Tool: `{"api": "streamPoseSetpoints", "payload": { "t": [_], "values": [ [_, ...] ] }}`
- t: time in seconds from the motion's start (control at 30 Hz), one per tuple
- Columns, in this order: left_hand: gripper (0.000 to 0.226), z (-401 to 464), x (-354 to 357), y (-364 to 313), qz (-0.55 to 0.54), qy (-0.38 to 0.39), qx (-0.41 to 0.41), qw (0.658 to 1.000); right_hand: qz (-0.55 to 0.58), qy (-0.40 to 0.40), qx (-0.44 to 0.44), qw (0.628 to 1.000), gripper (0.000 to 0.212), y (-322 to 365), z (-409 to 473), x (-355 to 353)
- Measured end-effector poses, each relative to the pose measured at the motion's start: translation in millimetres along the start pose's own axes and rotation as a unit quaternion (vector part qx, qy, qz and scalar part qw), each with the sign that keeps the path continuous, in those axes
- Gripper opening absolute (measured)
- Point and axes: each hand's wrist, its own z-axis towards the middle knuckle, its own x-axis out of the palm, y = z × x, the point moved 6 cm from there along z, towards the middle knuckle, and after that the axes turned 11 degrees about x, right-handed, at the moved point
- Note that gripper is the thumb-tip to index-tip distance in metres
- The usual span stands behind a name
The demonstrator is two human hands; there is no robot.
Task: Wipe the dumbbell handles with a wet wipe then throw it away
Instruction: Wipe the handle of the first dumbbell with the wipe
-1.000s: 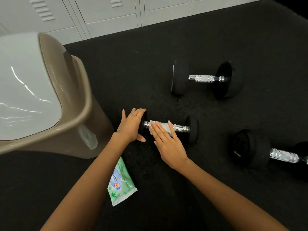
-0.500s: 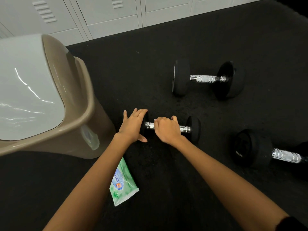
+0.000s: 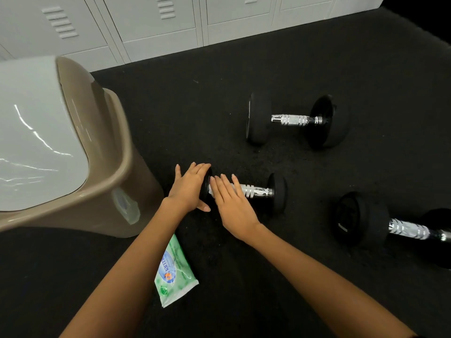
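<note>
Right, down on the black floor (image 3: 244,301) lies the small dumbbell (image 3: 258,191), just in front of the person, its chrome handle (image 3: 255,191) running left to right between two black heads. The right hand (image 3: 233,203) lies flat over the left part of that handle, fingers (image 3: 225,185) straight and close together, pressing down. A sliver of white wet wipe (image 3: 211,191) peeks out under those fingertips against the metal; most of it is hidden by the hand. The left hand (image 3: 189,189) braces the dumbbell's left head, palm against the black rubber, fingers straight and held together with the thumb sticking out below. Neither hand curls round anything.

Just beside the left forearm, a green-and-white pack of wipes (image 3: 174,272) lies flat on the floor. Farther away sits a second, larger dumbbell (image 3: 296,120), its handle bare and shining. Off to the right a third dumbbell (image 3: 390,223) runs out of the picture. At the left stands a tan bin (image 3: 107,167) with a pale grey lid, close to the left hand. Along the far edge of the floor runs a row of pale lockers (image 3: 158,23).
</note>
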Motion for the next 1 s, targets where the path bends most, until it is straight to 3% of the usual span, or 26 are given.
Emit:
{"api": "streamPoseSetpoints", "payload": {
  "t": [0.17, 0.37, 0.53, 0.63, 0.73, 0.87, 1.0],
  "values": [
    [0.114, -0.4, -0.7, -0.2, -0.004, 0.0, 0.0, 1.0, -0.033, -0.016, -0.035, 0.999, 0.075, -21.1, -21.6, 5.9],
    [0.116, -0.6, 0.4, 0.7, -0.01, 0.001, 0.0, 1.0, 0.051, -0.022, 0.04, 0.998, 0.075, -33.4, -23.9, 0.2],
    [0.117, -1.0, 0.5, 0.6, -0.007, -0.001, 0.002, 1.0, 0.184, 0.007, 0.113, 0.976, 0.047, -28.2, 9.0, -12.2],
    [0.117, -0.9, -0.5, -0.2, -0.004, 0.002, 0.003, 1.0, 0.192, 0.017, 0.139, 0.971, 0.03, -30.1, 24.1, -19.6],
    [0.116, -0.9, -0.9, 0.4, -0.002, 0.002, 0.002, 1.0, 0.203, 0.014, 0.113, 0.972, 0.04, -25.8, 18.5, -15.1],
    [0.115, -2.0, -0.3, 0.1, 0.002, 0.001, 0.002, 1.0, 0.129, -0.011, 0.025, 0.991, 0.078, -22.2, -1.4, -5.5],
    [0.115, -3.0, -0.1, -0.4, 0.002, 0.0, 0.002, 1.0, 0.059, -0.025, -0.009, 0.998, 0.088, -37.6, -14.0, -2.9]
  ]
}}
